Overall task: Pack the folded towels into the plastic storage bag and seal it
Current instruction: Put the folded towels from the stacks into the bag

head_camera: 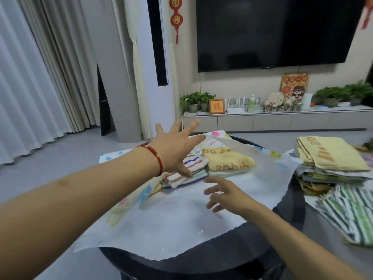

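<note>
A large translucent plastic storage bag (pixel 177 221) with coloured flower prints lies spread over a dark round table (pixel 201 265). Inside or on it sit a striped folded towel (pixel 189 170) and a yellow folded towel (pixel 228 161) side by side; I cannot tell whether the plastic covers them. My left hand (pixel 177 146), with a red bead bracelet on the wrist, hovers with fingers spread above the striped towel and the bag's far edge. My right hand (pixel 226 194) is open, fingers curled, just above the bag in front of the towels. Neither hand holds anything.
A stack of folded towels (pixel 331 160) topped by a yellow one stands at the right. A green striped towel (pixel 353 215) lies nearer, at the right edge. Beyond are a TV cabinet (pixel 262 120) with plants and ornaments, a wall-mounted screen and curtains at the left.
</note>
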`<control>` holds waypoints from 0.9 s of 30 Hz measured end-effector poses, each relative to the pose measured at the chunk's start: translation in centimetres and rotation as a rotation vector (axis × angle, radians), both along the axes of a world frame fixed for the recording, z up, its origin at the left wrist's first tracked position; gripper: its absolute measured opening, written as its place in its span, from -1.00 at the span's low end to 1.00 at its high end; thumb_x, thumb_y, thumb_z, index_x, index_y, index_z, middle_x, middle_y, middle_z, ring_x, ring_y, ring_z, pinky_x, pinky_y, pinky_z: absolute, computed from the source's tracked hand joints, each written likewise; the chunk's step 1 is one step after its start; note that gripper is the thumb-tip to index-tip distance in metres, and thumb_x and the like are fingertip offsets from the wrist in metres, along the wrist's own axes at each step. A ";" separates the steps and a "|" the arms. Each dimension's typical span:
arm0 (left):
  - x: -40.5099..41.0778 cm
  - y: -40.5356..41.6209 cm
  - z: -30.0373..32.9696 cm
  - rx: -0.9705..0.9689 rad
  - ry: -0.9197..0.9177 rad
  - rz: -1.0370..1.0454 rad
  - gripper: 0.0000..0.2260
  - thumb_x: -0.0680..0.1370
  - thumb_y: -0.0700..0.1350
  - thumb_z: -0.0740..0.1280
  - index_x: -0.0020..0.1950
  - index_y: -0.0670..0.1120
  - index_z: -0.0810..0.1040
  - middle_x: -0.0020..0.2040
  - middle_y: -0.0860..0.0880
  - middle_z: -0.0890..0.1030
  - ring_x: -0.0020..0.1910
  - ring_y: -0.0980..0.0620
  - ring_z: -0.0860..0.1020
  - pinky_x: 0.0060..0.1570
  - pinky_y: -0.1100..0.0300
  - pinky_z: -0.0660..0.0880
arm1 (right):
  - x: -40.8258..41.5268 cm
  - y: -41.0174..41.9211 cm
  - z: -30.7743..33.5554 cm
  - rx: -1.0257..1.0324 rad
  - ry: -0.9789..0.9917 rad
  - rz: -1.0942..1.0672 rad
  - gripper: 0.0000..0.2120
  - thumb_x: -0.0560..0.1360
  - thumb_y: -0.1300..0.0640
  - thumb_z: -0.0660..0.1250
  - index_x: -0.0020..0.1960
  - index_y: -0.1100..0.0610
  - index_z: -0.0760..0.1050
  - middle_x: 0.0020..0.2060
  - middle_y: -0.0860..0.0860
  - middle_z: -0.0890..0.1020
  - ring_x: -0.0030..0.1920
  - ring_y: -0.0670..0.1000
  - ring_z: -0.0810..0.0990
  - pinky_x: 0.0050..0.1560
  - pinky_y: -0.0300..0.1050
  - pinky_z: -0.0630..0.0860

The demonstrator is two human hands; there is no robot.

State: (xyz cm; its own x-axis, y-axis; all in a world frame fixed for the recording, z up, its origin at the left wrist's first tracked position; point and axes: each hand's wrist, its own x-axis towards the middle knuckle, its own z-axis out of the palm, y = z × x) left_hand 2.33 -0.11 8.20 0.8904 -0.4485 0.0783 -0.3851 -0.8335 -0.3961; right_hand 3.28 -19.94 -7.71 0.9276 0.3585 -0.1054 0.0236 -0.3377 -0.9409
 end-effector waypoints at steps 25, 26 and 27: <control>4.3 -11.7 -4.3 -0.338 -0.030 -0.309 -0.12 0.37 0.18 0.50 0.58 -0.05 0.21 0.59 -0.01 0.22 0.47 -0.09 0.34 0.42 -0.01 0.35 | -3.2 -32.7 -5.4 -1.098 0.100 -1.155 -0.64 0.58 0.13 0.18 0.37 0.12 0.34 0.29 0.29 0.51 0.28 0.33 0.48 0.30 0.22 0.30; 4.2 -11.6 -4.4 -0.329 -0.033 -0.307 -0.13 0.37 0.17 0.49 0.58 -0.05 0.21 0.59 0.00 0.22 0.47 -0.09 0.33 0.40 -0.03 0.37 | -3.2 -32.8 -5.4 -1.088 0.038 -1.152 -0.64 0.56 0.18 0.23 0.35 0.13 0.34 0.26 0.30 0.49 0.21 0.34 0.50 0.25 0.21 0.36; 4.1 -11.5 -4.5 -0.321 -0.034 -0.304 -0.13 0.37 0.17 0.49 0.58 -0.04 0.21 0.59 0.00 0.22 0.47 -0.09 0.32 0.39 -0.05 0.38 | -3.1 -32.9 -5.2 -1.045 -0.019 -1.144 -0.62 0.54 0.22 0.27 0.33 0.13 0.33 0.22 0.30 0.45 0.11 0.35 0.52 0.17 0.19 0.44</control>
State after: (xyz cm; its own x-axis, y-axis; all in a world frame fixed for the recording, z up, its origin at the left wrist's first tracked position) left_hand 6.42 -11.63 3.72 0.7163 -0.6375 0.2837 -0.6227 -0.7675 -0.1524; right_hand 0.13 -52.84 -12.96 0.6500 -0.7415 0.1662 -0.6881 -0.6672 -0.2852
